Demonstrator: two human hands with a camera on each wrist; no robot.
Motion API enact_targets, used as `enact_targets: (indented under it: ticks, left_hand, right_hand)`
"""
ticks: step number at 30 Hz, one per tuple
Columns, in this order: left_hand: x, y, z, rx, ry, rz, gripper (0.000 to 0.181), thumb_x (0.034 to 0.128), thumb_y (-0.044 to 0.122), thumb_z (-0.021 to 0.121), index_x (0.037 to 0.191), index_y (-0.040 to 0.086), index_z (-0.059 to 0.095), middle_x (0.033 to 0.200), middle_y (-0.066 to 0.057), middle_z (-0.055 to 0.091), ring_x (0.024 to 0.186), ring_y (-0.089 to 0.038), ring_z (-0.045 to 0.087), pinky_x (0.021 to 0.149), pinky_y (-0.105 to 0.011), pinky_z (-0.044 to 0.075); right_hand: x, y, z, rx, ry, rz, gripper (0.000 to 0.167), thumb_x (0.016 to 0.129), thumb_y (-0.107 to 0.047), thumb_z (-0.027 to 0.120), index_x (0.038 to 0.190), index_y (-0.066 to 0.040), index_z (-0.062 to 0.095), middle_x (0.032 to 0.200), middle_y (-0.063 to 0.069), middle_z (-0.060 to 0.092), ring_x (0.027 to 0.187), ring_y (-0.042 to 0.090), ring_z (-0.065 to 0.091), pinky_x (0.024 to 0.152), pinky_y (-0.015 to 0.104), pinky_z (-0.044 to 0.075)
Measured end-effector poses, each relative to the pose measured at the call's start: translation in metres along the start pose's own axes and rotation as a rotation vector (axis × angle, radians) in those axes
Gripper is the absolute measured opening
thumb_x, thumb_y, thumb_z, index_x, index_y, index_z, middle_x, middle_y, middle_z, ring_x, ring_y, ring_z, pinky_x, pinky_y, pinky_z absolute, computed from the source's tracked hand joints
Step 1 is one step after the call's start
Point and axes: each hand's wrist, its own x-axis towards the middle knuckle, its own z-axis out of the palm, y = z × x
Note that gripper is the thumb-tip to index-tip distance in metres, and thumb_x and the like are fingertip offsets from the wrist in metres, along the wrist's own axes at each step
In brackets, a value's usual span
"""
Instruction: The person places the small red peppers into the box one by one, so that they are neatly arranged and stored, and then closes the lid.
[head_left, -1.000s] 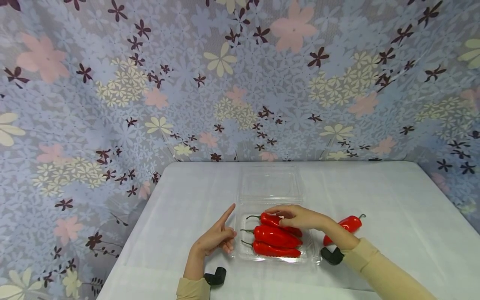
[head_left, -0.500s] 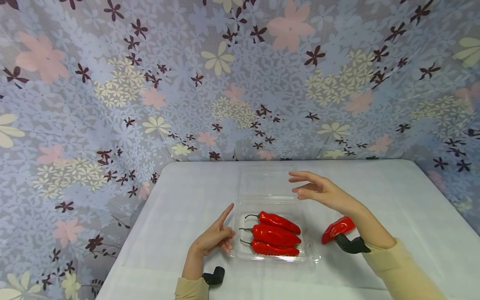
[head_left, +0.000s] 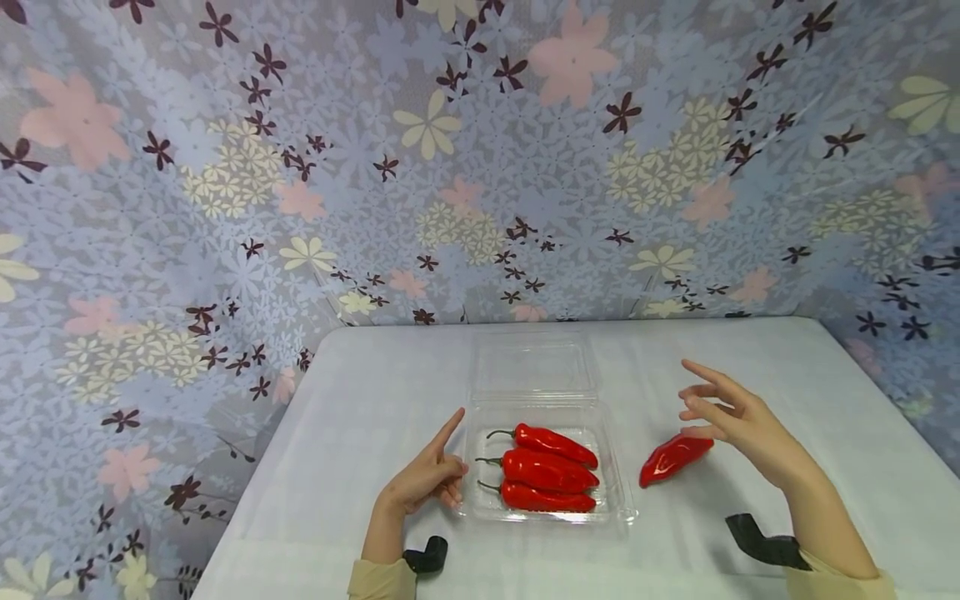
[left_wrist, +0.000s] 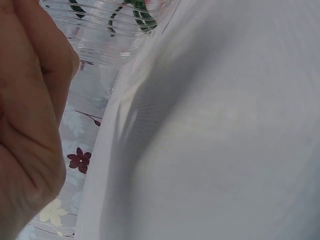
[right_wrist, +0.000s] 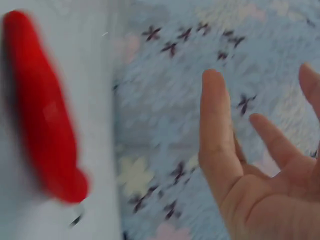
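A clear plastic clamshell container [head_left: 609, 442] lies in mid-table in the head view, its lid [head_left: 531, 371] folded back behind it. Inside, side by side with green stems to the left, are three red chili peppers [head_left: 551, 471]. My left hand [head_left: 423, 479] grips the container's left edge with thumb and curled fingers, the index finger stretched out. Another red pepper [head_left: 675, 460] rests on the table to the right of the container; my right hand [head_left: 750, 429] hovers above its stem end, holding nothing, fingers spread. In the right wrist view this pepper [right_wrist: 47, 115] looks blurred, apart from the fingers.
A white cloth covers the table [head_left: 375, 375]. Behind and to the left hangs a flowered curtain [head_left: 450, 167]. Each wrist wears a black mount, one at the left sleeve [head_left: 427, 554] and one at the right [head_left: 761, 542].
My right hand has left the rearmost pepper in the container, risen, and moved right to above the loose pepper. My left hand has stayed at the container's edge.
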Motion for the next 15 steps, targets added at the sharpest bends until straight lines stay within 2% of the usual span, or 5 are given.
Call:
enact_targets:
  ticks: [4,8,12,15]
  left_hand:
    - [0.000,-0.001,-0.001,-0.003,-0.006,0.003,0.086,0.0875,-0.003,0.049,0.152,0.033,0.004,0.058,-0.002,0.049,0.046,-0.010,0.055,0.046,-0.024,0.054]
    - [0.000,0.000,-0.002,-0.006,-0.006,0.013,0.087,0.0871,-0.002,0.050,0.153,0.032,0.004,0.058,-0.002,0.049,0.046,-0.010,0.055,0.045,-0.024,0.053]
    - [0.000,0.000,-0.003,-0.004,-0.004,0.010,0.086,0.0874,-0.001,0.049,0.153,0.031,0.003,0.059,-0.002,0.049,0.045,-0.010,0.056,0.045,-0.024,0.053]
    - [0.001,-0.001,-0.003,0.000,-0.008,0.008,0.086,0.0878,-0.002,0.048,0.153,0.032,0.003,0.059,-0.002,0.049,0.046,-0.010,0.056,0.046,-0.024,0.054]
  right_hand:
    - [-0.017,0.025,-0.001,-0.012,0.039,0.165,0.065,0.098,-0.032,0.051,0.150,-0.007,0.022,0.123,0.029,0.042,0.088,0.025,0.063,0.072,0.032,0.057]
    - [-0.025,0.045,0.002,-0.016,0.043,0.287,0.070,0.096,-0.035,0.053,0.148,0.000,0.020,0.121,0.034,0.041,0.084,0.029,0.060,0.068,0.035,0.058]
    - [-0.026,0.058,0.005,-0.045,0.032,0.375,0.075,0.095,-0.041,0.053,0.147,0.001,0.019,0.120,0.035,0.040,0.083,0.027,0.059,0.068,0.034,0.058]
    - [-0.025,0.064,0.009,-0.053,0.031,0.407,0.077,0.094,-0.043,0.054,0.147,0.001,0.019,0.122,0.036,0.038,0.083,0.025,0.060,0.069,0.033,0.058]
